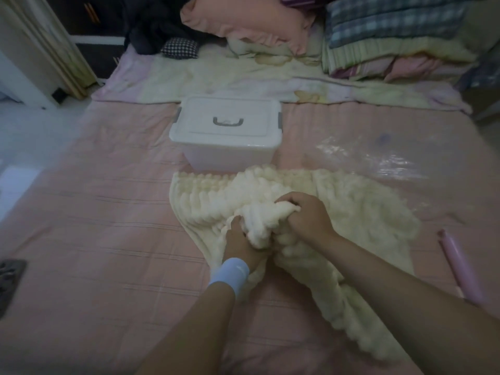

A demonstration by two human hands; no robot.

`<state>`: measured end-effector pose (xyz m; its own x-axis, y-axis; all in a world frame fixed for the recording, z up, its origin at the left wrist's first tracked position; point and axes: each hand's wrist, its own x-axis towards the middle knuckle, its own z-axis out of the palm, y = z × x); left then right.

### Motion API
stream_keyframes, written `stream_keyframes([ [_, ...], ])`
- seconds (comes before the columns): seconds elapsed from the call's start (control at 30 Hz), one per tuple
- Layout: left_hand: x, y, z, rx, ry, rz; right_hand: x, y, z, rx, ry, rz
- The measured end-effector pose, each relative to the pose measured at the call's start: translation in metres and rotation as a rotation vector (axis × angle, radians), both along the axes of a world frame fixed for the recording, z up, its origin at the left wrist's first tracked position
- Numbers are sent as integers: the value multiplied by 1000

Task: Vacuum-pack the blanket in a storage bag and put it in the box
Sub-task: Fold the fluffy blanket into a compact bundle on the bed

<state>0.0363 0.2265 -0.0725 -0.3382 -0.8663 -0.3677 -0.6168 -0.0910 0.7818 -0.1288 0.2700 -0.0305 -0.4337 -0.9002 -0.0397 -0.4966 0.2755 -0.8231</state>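
Observation:
A cream fluffy ribbed blanket (205, 196) lies rumpled on the pink bed in front of me. My left hand (239, 243), with a pale blue wristband, grips a bunched fold of it. My right hand (303, 215) grips the same bunch just to the right, fingers curled into the pile. Behind the blanket stands a white plastic box (227, 131) with its lid on, grey handle and grey side clips. A clear plastic storage bag (378, 155) lies flat on the bed to the right of the box. The blanket's right part overlaps the bag's near edge.
A pink tube-shaped pump (460, 266) lies at the right on the pink bed sheet (94, 226). Pillows (243, 20) and folded bedding (392, 39) are stacked at the far end. The bed's left edge drops to a pale floor (24, 136).

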Motion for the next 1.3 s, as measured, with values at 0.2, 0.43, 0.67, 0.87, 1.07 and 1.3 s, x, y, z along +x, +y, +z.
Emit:
stream_keyframes([
  [0.2,30,-58,69,-417,-216,-90,-22,20,10,32,485,250],
  [0.43,76,-87,111,-552,-732,-577,31,5,-7,192,624,623],
  [0.67,146,-50,23,312,-822,-708,82,-24,-55,913,350,901],
  [0.87,174,-119,-5,212,-716,-461,114,-94,-65,606,369,688],
  [1.07,164,-197,-47,90,-572,-272,120,-179,-86,441,590,625],
  [1.3,100,-281,-96,231,-349,128,80,-245,-135,497,513,607],
])
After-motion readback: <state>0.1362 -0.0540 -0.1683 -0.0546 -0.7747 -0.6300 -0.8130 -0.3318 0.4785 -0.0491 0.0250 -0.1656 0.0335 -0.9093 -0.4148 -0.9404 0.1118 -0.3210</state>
